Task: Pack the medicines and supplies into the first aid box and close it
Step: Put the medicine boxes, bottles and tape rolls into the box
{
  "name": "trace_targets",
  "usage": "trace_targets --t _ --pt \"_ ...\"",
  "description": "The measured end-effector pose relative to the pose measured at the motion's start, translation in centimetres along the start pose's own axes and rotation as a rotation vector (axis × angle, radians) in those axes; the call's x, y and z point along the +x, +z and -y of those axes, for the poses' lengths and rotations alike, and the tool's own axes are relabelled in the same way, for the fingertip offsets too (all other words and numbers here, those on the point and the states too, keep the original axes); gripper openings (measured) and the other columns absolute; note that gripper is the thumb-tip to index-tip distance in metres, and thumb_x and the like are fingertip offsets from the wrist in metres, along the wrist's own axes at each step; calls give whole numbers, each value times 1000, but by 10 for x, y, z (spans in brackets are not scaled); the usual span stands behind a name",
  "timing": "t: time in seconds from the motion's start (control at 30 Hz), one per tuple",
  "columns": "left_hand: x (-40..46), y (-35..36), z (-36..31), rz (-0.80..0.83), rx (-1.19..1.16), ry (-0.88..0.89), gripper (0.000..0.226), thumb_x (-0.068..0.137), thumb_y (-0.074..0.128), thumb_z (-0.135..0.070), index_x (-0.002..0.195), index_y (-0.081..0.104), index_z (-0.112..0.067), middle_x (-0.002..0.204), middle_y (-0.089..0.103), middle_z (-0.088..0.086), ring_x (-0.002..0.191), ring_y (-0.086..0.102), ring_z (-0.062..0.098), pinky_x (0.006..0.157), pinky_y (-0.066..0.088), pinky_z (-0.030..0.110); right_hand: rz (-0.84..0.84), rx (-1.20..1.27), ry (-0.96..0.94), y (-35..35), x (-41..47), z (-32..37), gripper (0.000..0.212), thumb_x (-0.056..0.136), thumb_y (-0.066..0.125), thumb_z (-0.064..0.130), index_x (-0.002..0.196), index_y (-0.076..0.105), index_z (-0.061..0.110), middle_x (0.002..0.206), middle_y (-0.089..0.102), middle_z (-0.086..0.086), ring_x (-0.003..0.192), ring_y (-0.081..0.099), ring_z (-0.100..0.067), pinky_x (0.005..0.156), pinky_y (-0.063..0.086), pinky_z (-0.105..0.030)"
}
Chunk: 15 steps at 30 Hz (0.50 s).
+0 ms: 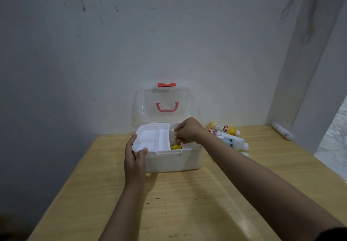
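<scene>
A white first aid box (pixel 169 161) stands on the wooden table (pixel 169 203), its clear lid (pixel 165 105) with red handle and latch tipped back against the wall. A white divided tray (pixel 154 139) fills the box's left side. My left hand (pixel 135 158) grips the box's front left corner. My right hand (pixel 187 131) hovers over the right side of the box, closed on a small pale container (pixel 172 137). A yellow item (pixel 176 147) lies inside, under that hand. Right of the box lie a yellow-and-white bottle (pixel 225 128) and several white tubes and packets (pixel 232 142).
A white tube (pixel 282 131) lies at the table's far right corner by the wall. A wall stands close behind the box and a white pillar to the right. The table's near half is bare wood.
</scene>
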State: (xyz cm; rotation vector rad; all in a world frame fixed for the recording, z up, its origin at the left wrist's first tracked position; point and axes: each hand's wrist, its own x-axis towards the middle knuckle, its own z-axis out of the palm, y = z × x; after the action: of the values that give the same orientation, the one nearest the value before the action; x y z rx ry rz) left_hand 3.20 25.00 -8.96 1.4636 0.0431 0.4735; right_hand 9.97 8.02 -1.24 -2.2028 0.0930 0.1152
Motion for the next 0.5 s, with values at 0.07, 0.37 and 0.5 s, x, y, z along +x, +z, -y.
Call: trace_targets --t 0.07,0.37,0.5 --pt "1 0 1 -2 10 2 61 72 48 -29 133 44 -26 130 48 -9 114 46 12 80 41 19 -54 28 -61 -10 -8 0 22 84 64 5 106 67 2 94 71 -18 84 72 -26 75 60 -35" --pt "1 0 4 -11 33 23 48 89 48 -10 135 43 -25 129 47 -9 113 45 12 79 39 17 -425 -97 -162 -100 -39 -74 20 80 69 10 100 72 10 90 70 -4 79 63 -13 64 45 -18" --pt "2 1 4 -18 30 20 54 80 49 -22 134 44 -25 127 48 -9 111 46 13 80 39 21 -425 -311 11 -124 -38 -133 28 76 72 15 104 71 14 102 72 -10 88 64 -18 73 45 -26"
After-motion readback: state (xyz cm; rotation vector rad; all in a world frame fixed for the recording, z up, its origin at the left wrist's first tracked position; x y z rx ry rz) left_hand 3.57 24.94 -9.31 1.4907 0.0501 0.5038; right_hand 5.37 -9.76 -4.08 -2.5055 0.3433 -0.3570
